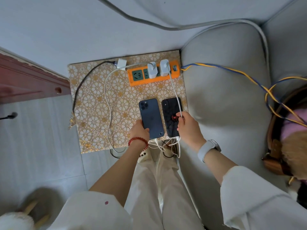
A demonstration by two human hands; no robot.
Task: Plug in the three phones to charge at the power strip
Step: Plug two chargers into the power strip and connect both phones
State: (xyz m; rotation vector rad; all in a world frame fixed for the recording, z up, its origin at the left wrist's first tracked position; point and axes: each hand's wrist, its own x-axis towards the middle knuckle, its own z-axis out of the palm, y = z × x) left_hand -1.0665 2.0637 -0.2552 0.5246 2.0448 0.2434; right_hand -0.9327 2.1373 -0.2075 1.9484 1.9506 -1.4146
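Note:
An orange power strip point(154, 80) lies at the far right of a flower-patterned board point(96, 103). Two white chargers point(152, 70) point(164, 68) are plugged into it; a third white charger point(121, 63) lies loose to its left. A dark blue phone point(152, 117) lies face down with a white cable at its bottom end, and my left hand point(138, 130) grips its lower left edge. Beside it lies a black phone point(171, 113) with a red spider mark, also cabled. My right hand point(186, 125) pinches the white cable point(174, 90) above the black phone.
A grey sofa cushion point(229, 100) borders the board on the right, with blue-and-yellow wires point(232, 70) running across it. A black braided cable point(79, 90) curves along the board's left. A brown bag point(279, 155) sits far right; a red-brown wooden frame point(29, 80) stands left.

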